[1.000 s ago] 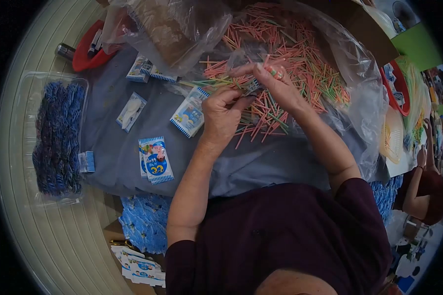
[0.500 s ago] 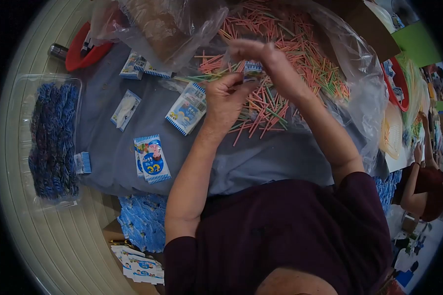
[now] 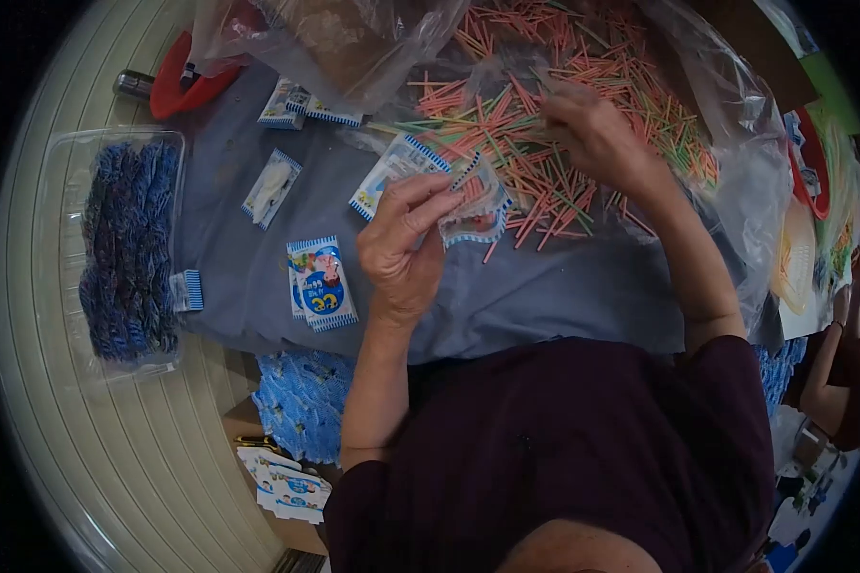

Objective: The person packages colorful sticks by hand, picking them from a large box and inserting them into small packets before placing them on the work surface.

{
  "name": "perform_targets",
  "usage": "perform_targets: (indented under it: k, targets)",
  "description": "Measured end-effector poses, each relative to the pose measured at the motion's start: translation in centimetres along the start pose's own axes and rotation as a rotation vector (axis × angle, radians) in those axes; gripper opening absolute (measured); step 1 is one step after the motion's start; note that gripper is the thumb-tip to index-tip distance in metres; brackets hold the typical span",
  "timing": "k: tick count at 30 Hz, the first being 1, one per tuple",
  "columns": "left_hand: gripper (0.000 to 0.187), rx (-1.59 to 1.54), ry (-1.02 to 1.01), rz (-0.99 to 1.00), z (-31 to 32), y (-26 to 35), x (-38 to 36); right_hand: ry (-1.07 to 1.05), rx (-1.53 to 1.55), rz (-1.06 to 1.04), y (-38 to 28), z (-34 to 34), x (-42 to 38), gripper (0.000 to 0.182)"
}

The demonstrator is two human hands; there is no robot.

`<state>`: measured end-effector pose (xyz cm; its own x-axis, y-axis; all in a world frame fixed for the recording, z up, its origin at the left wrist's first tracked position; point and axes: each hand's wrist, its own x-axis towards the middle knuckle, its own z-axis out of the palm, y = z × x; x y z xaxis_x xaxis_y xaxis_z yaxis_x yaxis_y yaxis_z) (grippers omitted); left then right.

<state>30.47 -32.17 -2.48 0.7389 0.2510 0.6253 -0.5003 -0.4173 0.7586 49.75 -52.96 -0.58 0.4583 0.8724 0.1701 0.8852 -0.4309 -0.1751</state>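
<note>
My left hand (image 3: 406,239) pinches a small clear packet (image 3: 476,212) with a blue striped edge, held above the grey cloth (image 3: 506,306). My right hand (image 3: 597,129) is over the heap of pink and green sticks (image 3: 535,191), its fingers bent together; whatever they hold is too small to make out. Behind my left hand lies a larger blue and white packet (image 3: 392,172). To the left are a small packet with something white (image 3: 272,188) and two overlapping blue printed packets (image 3: 322,282).
A clear tray (image 3: 177,248) of dark blue bundles stands at the left. A red basket (image 3: 186,81) and plastic bag (image 3: 354,57) are at the back. Blue packets (image 3: 306,406) fill a box below the table. Another person's arm (image 3: 825,368) shows at the right.
My right hand has moved away from the left, over the sticks. My left hand has lowered, and the small packet is now seen more fully. The whole view has shifted slightly.
</note>
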Motion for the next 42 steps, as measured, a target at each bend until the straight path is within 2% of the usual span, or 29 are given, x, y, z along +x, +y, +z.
perform_targets:
  k: [2,3,5,6,9,12,16,18,19,20,22,23,25,26,28,30,32,35,37,40,42]
  targets:
    - [0.036,0.034,0.000,-0.008,0.0,0.4,-0.2,0.247,0.774,0.218,-2.2,-2.5,-0.8,0.041]
    - [0.036,0.059,-0.007,-0.012,0.0,0.5,-0.3,0.244,0.777,0.212,-3.5,-3.6,-1.1,0.041]
    - [0.036,0.057,-0.013,-0.044,0.8,0.4,-0.3,0.537,1.286,-0.005,-6.4,-5.2,-1.5,0.043]
    - [0.036,0.049,-0.024,-0.077,1.3,0.4,-0.2,0.615,1.363,-0.061,-7.5,-5.0,-1.6,0.039]
    - [0.031,0.028,-0.022,-0.090,2.6,0.9,0.2,0.568,0.943,-0.291,-8.4,-4.6,-1.0,0.033]
    - [0.026,0.033,-0.021,-0.078,3.2,0.5,-0.3,0.538,0.745,-0.267,-8.9,-3.1,-0.4,0.028]
    - [0.024,0.018,-0.058,-0.134,2.9,1.5,-1.0,0.555,0.806,-0.217,-8.5,-2.3,-0.3,0.028]
    - [0.024,0.021,-0.013,-0.222,3.2,1.2,-1.7,0.622,0.545,-0.224,-8.7,-2.4,-0.6,0.027]
    - [0.024,0.008,-0.016,-0.215,3.3,1.0,-1.7,0.674,0.462,-0.291,-8.7,-2.4,-0.3,0.026]
    - [0.024,0.002,-0.007,-0.218,3.2,0.9,-1.7,0.674,0.452,-0.289,-9.0,-2.5,-0.3,0.026]
    - [0.023,-0.001,0.011,-0.225,3.0,0.9,-1.7,0.582,0.734,-0.263,-9.7,-2.8,-0.4,0.026]
    - [0.023,-0.026,0.016,-0.205,3.0,0.9,-1.6,0.575,0.733,-0.267,-9.6,-2.8,-0.5,0.026]
    - [0.024,-0.054,0.032,-0.191,3.1,1.2,-1.7,0.470,1.006,-0.202,-9.4,-2.6,-0.8,0.022]
    - [0.024,-0.047,0.049,-0.198,3.2,1.5,-1.9,0.456,1.006,-0.204,-9.3,-2.5,-0.9,0.022]
    - [0.025,-0.042,0.085,-0.216,3.1,2.0,-2.1,0.665,0.782,-0.222,-9.2,-2.3,-1.0,0.016]
    - [0.025,-0.041,0.054,-0.147,2.9,2.1,-2.1,0.542,0.818,-0.225,-9.4,-2.9,-1.3,0.016]
    - [0.025,-0.059,0.068,-0.189,2.7,2.1,-2.5,0.422,0.844,-0.211,-9.6,-3.2,-1.4,0.015]
    - [0.024,-0.109,0.092,-0.251,2.8,2.2,-3.4,0.425,0.677,-0.216,-10.0,-3.1,-1.2,0.017]
    - [0.023,-0.142,0.109,-0.266,2.5,2.4,-3.5,0.518,0.498,-0.318,-10.4,-3.4,-1.0,0.018]
    - [0.022,-0.113,0.109,-0.212,2.0,2.5,-3.4,0.427,0.394,-0.303,-11.3,-4.2,-1.1,0.025]
    - [0.021,0.125,0.053,-0.112,1.3,2.2,-3.3,0.414,0.320,-0.356,-11.7,-4.5,-0.8,0.025]
